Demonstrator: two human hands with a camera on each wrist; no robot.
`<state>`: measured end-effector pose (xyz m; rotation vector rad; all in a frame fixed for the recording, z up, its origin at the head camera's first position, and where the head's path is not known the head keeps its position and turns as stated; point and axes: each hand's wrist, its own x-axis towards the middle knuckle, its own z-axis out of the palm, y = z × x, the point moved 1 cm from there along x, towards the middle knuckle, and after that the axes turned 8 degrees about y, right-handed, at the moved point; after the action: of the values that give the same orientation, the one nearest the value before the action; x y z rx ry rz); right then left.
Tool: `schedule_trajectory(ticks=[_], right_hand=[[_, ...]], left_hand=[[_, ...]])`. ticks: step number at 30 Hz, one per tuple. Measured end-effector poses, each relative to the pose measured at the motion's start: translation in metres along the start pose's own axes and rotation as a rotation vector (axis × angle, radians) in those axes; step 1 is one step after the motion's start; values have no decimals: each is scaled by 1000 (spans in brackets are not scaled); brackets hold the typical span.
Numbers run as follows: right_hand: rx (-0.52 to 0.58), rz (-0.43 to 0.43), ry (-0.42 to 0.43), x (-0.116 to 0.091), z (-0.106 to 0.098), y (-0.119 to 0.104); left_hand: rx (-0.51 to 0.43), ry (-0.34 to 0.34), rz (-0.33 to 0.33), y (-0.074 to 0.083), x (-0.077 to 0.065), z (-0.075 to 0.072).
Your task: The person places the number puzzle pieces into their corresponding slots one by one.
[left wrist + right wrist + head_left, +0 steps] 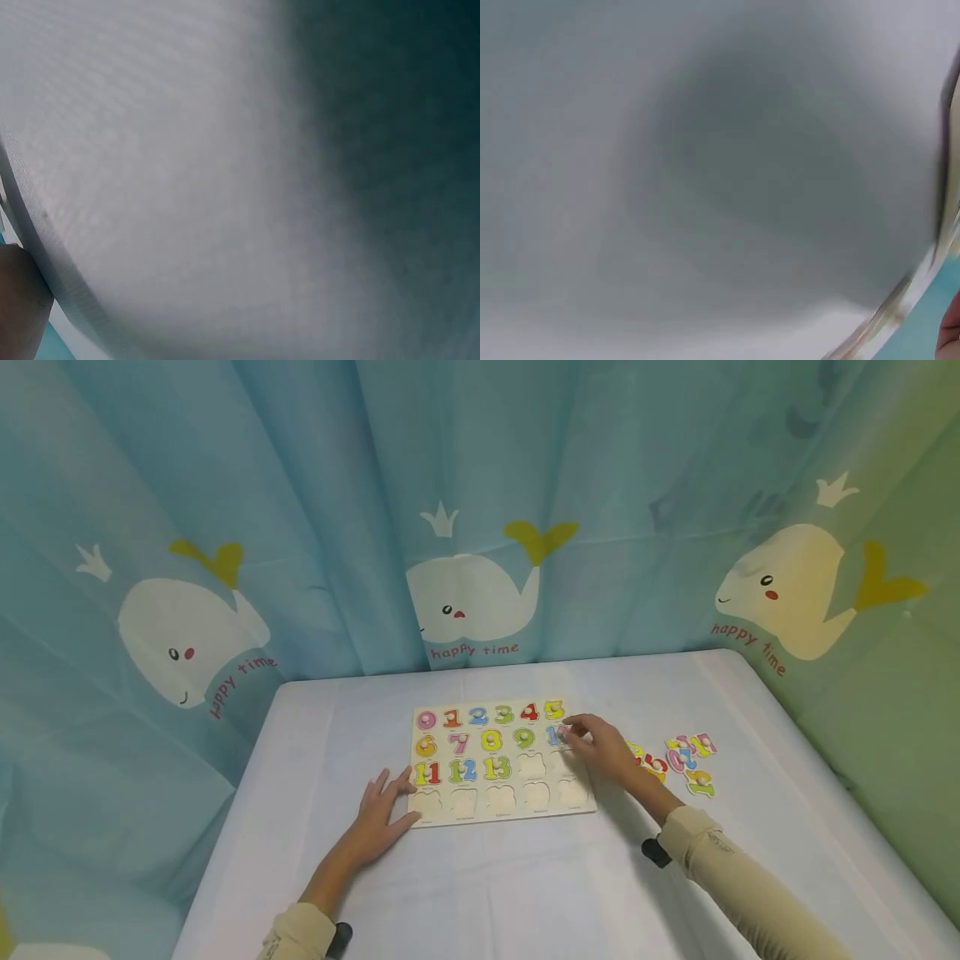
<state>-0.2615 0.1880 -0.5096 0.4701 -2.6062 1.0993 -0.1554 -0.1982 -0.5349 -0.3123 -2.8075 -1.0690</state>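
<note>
A pale wooden number puzzle board (pixel 480 810) lies on the table. Colourful knobbed pieces fill its upper two rows, and 11, 12 and 13 (pixel 497 767) sit at the left of the third. Bare recesses (pixel 532 766) show at that row's right and along the bottom row. My right hand (pixel 596 747) pinches the blue-and-pink number 10 piece (pixel 556 735) at the right end of the second row; the fingers partly cover it. With fingers spread, my left hand (pixel 378 818) touches the board's left edge. Both wrist views show mostly blurred white cloth.
Loose number pieces (pixel 701 783) lie in a pile right of the board, some behind my right forearm. A white cloth covers the table (pixel 480 893). Behind it hangs a blue curtain (pixel 322 610) printed with whales.
</note>
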Motion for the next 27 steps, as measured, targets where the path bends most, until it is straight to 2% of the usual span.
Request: schedule_trajectory(ticks=[4,7,9,11,13,15,18,21,27], right_hand=[[-63,79,79,-7,-31,23],[-126,127,206,-16,-54,41],[-176,196,287,-22,-68,50],[-235,275,323,-29,-80,58],[-285,366,296,-35,-90,64],[-312,438,222,-40,-97,70],[-291,492,147,-45,-100,77],[-265,513,125,-45,-99,80],[-332,513,160,-40,-95,78]], left_hand=[[-5,4,4,1,0,0],[-3,-1,4,1,0,0],[-2,-3,2,1,1,0],[-5,1,1,1,1,0],[-4,1,-3,1,1,0],[-3,0,-7,1,1,-1],[-1,-1,-11,1,1,0],[-13,13,-6,1,1,0],[0,31,13,-3,-1,3]])
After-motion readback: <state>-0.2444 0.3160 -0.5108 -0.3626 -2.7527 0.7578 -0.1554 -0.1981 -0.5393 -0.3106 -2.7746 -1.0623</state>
